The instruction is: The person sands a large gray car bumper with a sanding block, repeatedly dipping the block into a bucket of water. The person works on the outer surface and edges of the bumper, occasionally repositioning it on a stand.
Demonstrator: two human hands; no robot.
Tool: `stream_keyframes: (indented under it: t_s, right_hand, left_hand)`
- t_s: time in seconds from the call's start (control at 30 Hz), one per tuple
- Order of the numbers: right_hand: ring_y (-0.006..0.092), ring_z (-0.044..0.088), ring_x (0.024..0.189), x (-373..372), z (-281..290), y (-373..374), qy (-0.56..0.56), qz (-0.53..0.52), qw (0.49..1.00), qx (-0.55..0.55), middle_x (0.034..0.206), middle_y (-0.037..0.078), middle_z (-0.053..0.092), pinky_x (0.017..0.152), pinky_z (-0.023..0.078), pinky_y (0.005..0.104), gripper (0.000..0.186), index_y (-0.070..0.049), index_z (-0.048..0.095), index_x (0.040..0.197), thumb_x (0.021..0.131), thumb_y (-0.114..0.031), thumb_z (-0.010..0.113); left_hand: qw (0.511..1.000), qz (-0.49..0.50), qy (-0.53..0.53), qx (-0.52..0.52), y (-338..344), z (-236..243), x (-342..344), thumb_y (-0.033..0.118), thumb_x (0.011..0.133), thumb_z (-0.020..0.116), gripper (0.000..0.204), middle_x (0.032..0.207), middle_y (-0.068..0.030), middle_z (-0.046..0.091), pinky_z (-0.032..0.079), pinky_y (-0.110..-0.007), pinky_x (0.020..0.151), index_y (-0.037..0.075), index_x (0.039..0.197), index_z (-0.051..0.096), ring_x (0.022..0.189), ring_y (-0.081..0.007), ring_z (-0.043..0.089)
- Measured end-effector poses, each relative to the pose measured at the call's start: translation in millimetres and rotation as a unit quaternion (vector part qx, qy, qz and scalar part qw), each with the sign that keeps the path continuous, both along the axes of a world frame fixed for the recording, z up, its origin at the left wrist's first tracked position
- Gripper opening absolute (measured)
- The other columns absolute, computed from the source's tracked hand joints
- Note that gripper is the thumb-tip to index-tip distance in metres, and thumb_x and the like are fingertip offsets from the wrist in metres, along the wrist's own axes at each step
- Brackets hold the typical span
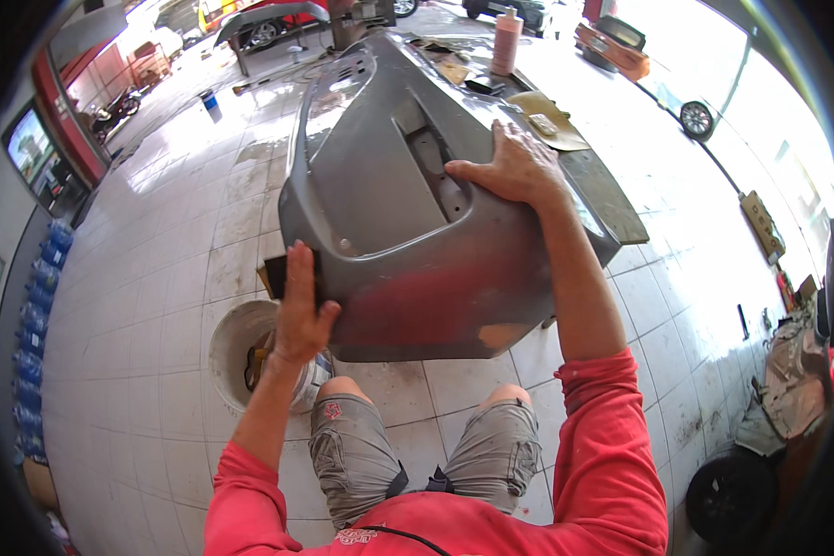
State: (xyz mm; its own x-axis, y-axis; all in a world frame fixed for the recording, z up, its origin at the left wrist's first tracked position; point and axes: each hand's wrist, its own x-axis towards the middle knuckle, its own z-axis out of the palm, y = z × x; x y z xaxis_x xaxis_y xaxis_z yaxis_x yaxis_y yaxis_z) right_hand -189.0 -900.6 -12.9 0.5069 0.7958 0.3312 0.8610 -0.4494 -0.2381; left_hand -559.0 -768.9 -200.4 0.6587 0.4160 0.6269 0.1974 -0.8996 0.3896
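At the lower centre of the frame, knees [346, 387] just short of the panel's near rim; best angled away from it. Farther left, a bucket [227, 347] beside the panel's lower left corner, leaving little elbow room. Left of centre, left hand [304, 310] unclenched, fingers straight, seemingly against the side edge, grasping nothing visible. Filling the centre, the panel [435, 250], grey, with a red patch [426, 296] low down. For good control, rest both palms flat, press lightly and evenly, and go gently around edges. At upper right of centre, right hand [528, 167] spread palm-down on the panel, thumb beside the slot [426, 157]; mind that opening's rim. Beyond, a tan sheet [570, 139] and a bottle [506, 42], limiting reach there. Most room for moving: apparently over the tiled floor [176, 241], frame left.
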Motion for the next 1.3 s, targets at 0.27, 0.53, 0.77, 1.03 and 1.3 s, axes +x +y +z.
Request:
stream_keyframes:
  t_s: [0.27, 0.53, 0.77, 1.03, 1.3]
  right_hand:
    - [0.0378, 0.049, 0.15, 16.4, -4.6, 1.7, 0.047, -0.002, 0.999, -0.001, 0.16, 0.027, 0.05, 0.124, 0.041, 0.0448, 0.133, 0.007, 0.044, 0.158, 0.068, -0.084, 0.076]
    - [0.0387, 0.041, 0.156, 3.3, -0.4, 5.8, 0.049, 0.0, 0.999, -0.009, 0.167, 0.027, 0.042, 0.128, 0.034, 0.0458, 0.137, 0.006, 0.037, 0.163, 0.069, -0.087, 0.075]
    - [0.0355, 0.049, 0.151, 21.0, -9.1, 10.8, 0.023, -0.02, 0.999, -0.027, 0.164, 0.024, 0.047, 0.125, 0.04, 0.0486, 0.138, 0.001, 0.04, 0.163, 0.066, -0.09, 0.073]
    - [0.0361, 0.046, 0.153, 18.2, -5.0, 8.8, 0.004, -0.017, 0.999, -0.031, 0.164, 0.025, 0.047, 0.126, 0.038, 0.0482, 0.132, 0.002, 0.041, 0.162, 0.071, -0.088, 0.072]
    - [0.0448, 0.032, 0.159, 23.7, -16.5, 17.6, -0.007, 0.033, 0.999, -0.014, 0.167, 0.032, 0.04, 0.132, 0.023, 0.0472, 0.129, 0.01, 0.038, 0.161, 0.08, -0.087, 0.066]
  left_hand:
    - [0.996, 0.084, -0.023, 0.012, 50.0, 25.6, 45.7, 0.049, 0.115, 0.041, 0.079, 0.173, -0.0306, 0.027, 0.02, -0.046, 0.133, -0.01, 0.165, 0.028, 0.164, -0.0427, 0.021]
    - [0.998, 0.053, 0.043, 0.013, 40.4, 44.4, 6.5, 0.045, 0.112, 0.053, 0.075, 0.171, -0.028, 0.033, 0.029, -0.045, 0.129, -0.005, 0.164, 0.035, 0.16, -0.0412, 0.031]
    - [0.927, 0.158, 0.34, -0.005, 88.2, 164.1, 0.0, 0.027, 0.109, 0.058, 0.056, 0.135, -0.0161, 0.073, 0.058, -0.045, 0.104, 0.015, 0.163, 0.047, 0.115, -0.0351, 0.075]
    - [0.998, -0.001, -0.043, -0.046, -31.5, 5.6, -8.8, 0.025, 0.112, 0.056, 0.062, 0.168, -0.0229, 0.042, 0.033, -0.045, 0.128, 0.0, 0.166, 0.037, 0.158, -0.0375, 0.037]
    - [0.993, 0.114, 0.006, -0.042, 108.9, 49.3, 48.2, 0.059, 0.111, 0.046, 0.086, 0.172, -0.0275, 0.03, 0.026, -0.045, 0.131, -0.004, 0.166, 0.029, 0.162, -0.0439, 0.023]
